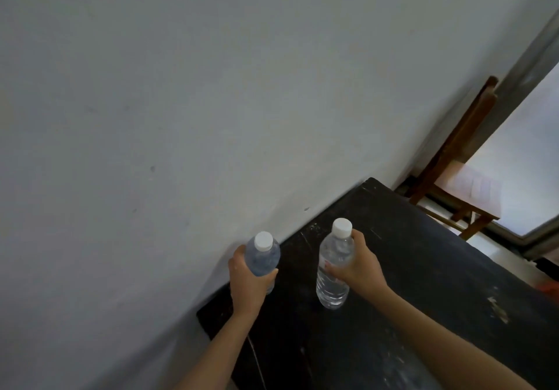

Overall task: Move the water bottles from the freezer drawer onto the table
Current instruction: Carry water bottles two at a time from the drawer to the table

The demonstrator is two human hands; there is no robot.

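Left hand grips misted bottle near wall; right hand, clear bottle.

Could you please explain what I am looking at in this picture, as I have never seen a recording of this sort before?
There is no machine here: one wide-angle camera worn on a person's head looks forward and down at their bare arms. The left hand grips a cloudy bluish water bottle with a white cap; the right hand grips a clear water bottle, also white-capped. Both stand upright over a dark, scuffed table against a pale wall; whether either already rests on it I cannot tell. A wooden chair stands beyond the table, on the right.
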